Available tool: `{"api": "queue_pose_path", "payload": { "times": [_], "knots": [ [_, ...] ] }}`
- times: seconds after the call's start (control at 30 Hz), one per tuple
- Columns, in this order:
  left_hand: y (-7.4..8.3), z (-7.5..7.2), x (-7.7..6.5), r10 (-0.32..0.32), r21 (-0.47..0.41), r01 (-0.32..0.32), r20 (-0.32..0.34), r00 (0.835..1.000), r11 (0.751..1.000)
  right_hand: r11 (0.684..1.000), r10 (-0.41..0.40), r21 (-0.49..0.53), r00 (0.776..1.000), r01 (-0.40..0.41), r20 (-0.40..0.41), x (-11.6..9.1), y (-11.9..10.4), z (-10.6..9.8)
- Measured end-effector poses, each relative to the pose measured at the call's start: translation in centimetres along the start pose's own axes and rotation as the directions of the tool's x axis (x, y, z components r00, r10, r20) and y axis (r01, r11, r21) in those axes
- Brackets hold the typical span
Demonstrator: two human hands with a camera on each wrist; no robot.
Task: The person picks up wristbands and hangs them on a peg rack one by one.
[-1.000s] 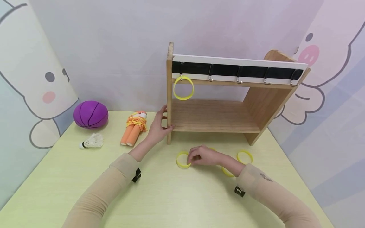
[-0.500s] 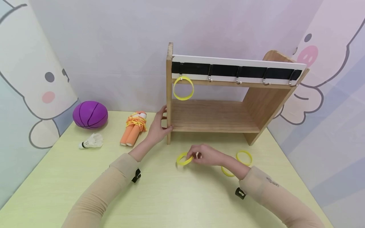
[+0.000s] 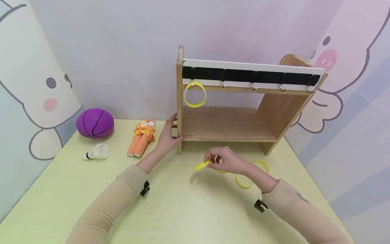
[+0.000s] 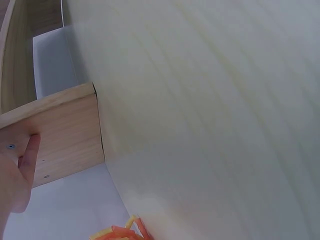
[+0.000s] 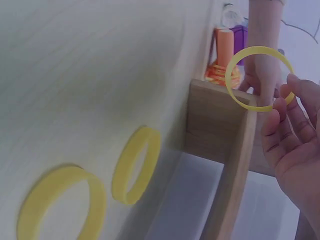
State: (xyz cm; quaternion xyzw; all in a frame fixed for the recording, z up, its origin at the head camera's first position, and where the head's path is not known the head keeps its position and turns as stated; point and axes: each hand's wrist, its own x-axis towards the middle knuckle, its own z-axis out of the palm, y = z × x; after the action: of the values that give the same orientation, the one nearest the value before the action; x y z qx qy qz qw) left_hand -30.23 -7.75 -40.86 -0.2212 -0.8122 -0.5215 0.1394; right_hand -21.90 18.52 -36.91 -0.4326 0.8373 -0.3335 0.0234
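Observation:
My right hand [image 3: 225, 160] pinches a yellow wristband [image 3: 201, 165] between thumb and fingertips, just above the table; in the right wrist view the band [image 5: 231, 75] is upright. My left hand [image 3: 167, 137] grips the left side panel of a wooden shelf [image 3: 228, 123], thumb at its front edge, fingers on the outer face. Another yellow wristband [image 3: 195, 105] hangs from the leftmost hook of the white hook strip [image 3: 253, 64] on the shelf. More yellow wristbands [image 3: 243, 186] lie on the table near my right forearm, which partly covers them.
At the back left are a purple ball [image 3: 95, 123], a white shuttlecock [image 3: 97, 151] and orange foam-handled sticks [image 3: 141, 144] wrapped in orange and yellow cord. Several metal hooks [image 3: 253, 87] stick out along the strip. Printed cloth walls [image 3: 137, 67] stand behind and beside the table.
My right hand has picked the wristband up off the table and moved it slightly right and back, tilting it. My left hand stays on the shelf panel.

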Motion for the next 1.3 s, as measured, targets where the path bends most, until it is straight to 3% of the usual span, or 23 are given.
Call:
{"api": "queue_pose_path", "payload": {
  "times": [0.33, 0.67, 0.8, 1.1, 1.3],
  "knots": [
    [-0.1, 0.1, 0.0, 0.015, 0.007, -0.015, -0.006, 1.000, 1.000, 0.999, -0.031, -0.016, 0.988, 0.029, -0.152, -0.3, -1.8, -2.4],
    [0.0, 0.0, 0.0, 0.009, 0.001, -0.009, 0.004, 1.000, 1.000, 0.999, -0.045, -0.009, 0.943, 0.045, -0.329, -0.2, -4.3, -5.7],
    [0.0, 0.0, 0.0, 0.004, 0.002, -0.004, 0.004, 1.000, 1.000, 0.999, -0.037, 0.006, 0.901, 0.043, -0.431, 0.0, -5.3, -7.0],
    [0.2, -0.1, -0.1, 0.004, 0.005, -0.004, 0.000, 1.000, 1.000, 0.987, 0.016, 0.129, 0.749, 0.092, -0.662, 1.1, -7.5, -9.5],
    [0.0, 0.0, 0.0, 0.015, 0.011, -0.015, 0.001, 1.000, 1.000, 0.976, 0.050, 0.177, 0.670, 0.123, -0.741, 2.1, -8.0, -10.8]
  ]
}}
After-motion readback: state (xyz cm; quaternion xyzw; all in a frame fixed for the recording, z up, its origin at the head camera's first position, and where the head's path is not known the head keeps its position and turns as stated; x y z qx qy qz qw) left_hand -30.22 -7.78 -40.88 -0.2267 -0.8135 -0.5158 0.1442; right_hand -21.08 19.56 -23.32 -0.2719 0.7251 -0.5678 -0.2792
